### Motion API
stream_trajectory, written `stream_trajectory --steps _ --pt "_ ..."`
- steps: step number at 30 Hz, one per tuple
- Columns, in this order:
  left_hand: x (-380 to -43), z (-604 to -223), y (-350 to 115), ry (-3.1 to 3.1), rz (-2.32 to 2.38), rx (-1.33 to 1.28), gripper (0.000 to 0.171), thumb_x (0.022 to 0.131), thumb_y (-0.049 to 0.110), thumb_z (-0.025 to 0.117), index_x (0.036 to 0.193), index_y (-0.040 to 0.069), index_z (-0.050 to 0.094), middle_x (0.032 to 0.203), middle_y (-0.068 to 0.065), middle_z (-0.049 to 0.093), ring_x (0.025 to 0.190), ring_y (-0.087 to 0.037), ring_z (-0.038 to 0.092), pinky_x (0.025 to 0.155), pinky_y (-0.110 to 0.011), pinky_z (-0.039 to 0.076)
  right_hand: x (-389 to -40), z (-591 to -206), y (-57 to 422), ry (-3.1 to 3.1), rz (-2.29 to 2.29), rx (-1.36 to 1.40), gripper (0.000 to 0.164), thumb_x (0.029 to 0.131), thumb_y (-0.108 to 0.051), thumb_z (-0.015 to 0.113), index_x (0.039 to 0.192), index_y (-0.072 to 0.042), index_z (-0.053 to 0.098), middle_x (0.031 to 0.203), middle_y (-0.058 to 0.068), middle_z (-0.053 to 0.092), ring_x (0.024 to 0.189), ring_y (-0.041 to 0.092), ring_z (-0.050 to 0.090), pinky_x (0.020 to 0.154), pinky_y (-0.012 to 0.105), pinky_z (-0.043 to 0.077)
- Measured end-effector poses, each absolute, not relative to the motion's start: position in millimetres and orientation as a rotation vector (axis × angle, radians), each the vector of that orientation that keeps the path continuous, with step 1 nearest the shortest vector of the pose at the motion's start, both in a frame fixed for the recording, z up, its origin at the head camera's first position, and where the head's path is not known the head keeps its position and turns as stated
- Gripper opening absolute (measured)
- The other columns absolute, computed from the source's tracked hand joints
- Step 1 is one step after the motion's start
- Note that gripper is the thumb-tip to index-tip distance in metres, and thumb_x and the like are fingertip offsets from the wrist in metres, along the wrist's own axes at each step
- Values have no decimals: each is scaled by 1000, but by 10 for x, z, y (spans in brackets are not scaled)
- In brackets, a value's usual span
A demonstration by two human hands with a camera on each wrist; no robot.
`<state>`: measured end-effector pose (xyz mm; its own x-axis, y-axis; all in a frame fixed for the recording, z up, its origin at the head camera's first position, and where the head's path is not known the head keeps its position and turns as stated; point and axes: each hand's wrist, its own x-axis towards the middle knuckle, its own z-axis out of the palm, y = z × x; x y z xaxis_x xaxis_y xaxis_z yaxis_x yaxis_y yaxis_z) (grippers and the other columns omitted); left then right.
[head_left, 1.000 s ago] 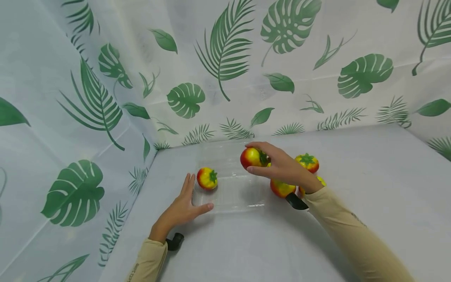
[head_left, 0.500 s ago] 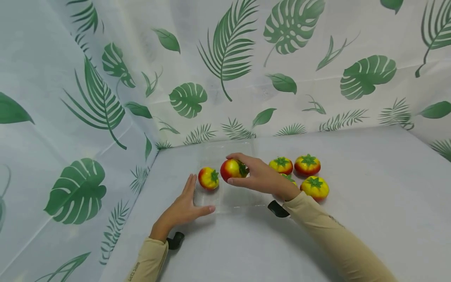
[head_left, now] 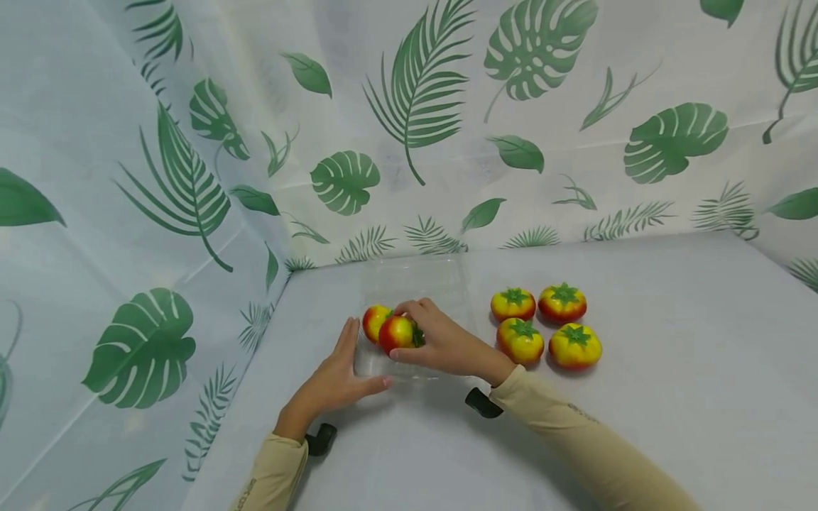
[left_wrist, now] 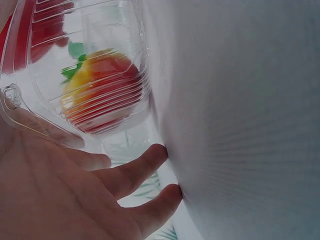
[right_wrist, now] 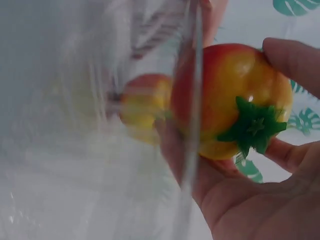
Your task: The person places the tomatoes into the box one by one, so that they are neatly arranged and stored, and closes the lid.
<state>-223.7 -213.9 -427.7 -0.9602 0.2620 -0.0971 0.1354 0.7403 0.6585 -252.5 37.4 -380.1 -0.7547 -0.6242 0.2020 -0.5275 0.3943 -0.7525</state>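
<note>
In the head view my right hand [head_left: 444, 344] grips a red-and-yellow toy tomato [head_left: 397, 333] with a green star-shaped top, over the left part of a clear plastic box [head_left: 441, 284]. The right wrist view shows thumb and fingers curled round this tomato [right_wrist: 230, 95]. Another such tomato [head_left: 374, 321] lies inside the box at its left, partly covered by the held one. My left hand [head_left: 332, 380] stands at the box's left front corner, fingers straight and thumb spread. In the left wrist view, the tomato [left_wrist: 102, 92] inside shows through the ribbed wall beside that hand.
Right of the box, several more tomatoes stand close together on the white table: two behind [head_left: 562, 304] and two in front [head_left: 575, 348]. A white leaf-patterned curtain [head_left: 434, 142] hangs behind the table and along its left side.
My right hand has carried its tomato left and toward me, from the box's right side to beside the tomato inside. The tomatoes at the right are now uncovered. My left hand stays put.
</note>
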Motion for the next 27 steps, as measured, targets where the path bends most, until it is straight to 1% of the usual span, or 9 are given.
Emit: stream_trajectory --steps 5,9,16,20,24,27 --pt "-2228 -4289 -2146 2755 1039 347 131 86 63 80 172 7 -1 179 -13 -6 161 -44 14 122 -68 25 -2495 -3883 280 2533 -1261 -1032 58 97 -32 81 143 -9 57 128 15 53 116 29 59 96 42 59" --pt "-2235 -4311 -2152 2755 1060 367 132 85 65 81 172 6 0 179 -15 -5 160 -46 17 121 -68 27 -2478 -3912 224 2515 -1244 -1054 59 97 -32 81 145 -7 58 129 14 55 113 28 59 93 40 60" --pt "-2257 -4314 -2140 2757 1055 388 131 86 65 81 172 6 1 179 -15 -3 159 -45 22 121 -68 29 -2463 -3900 149 2513 -1279 -1084 53 97 -25 79 142 -4 60 134 15 59 113 27 61 95 42 59" --pt "-2249 -4298 -2148 2757 1066 363 131 86 62 83 172 7 1 179 -13 -3 158 -47 24 120 -69 29 -2463 -3916 84 2538 -1280 -1107 51 97 -23 79 139 -2 60 133 17 60 110 27 62 95 41 58" --pt "-2252 -4300 -2157 2747 1069 352 130 87 60 83 172 7 0 179 -13 -4 159 -46 22 121 -68 28 -2460 -3951 34 2573 -1261 -1092 50 97 -22 79 138 -2 58 132 16 60 108 25 62 95 41 57" --pt "-2252 -4292 -2164 2745 1070 358 131 86 61 82 172 6 0 179 -14 -4 159 -46 21 121 -68 27 -2466 -3977 14 2598 -1248 -1081 51 97 -23 78 138 -1 56 128 13 61 106 24 61 93 41 57"
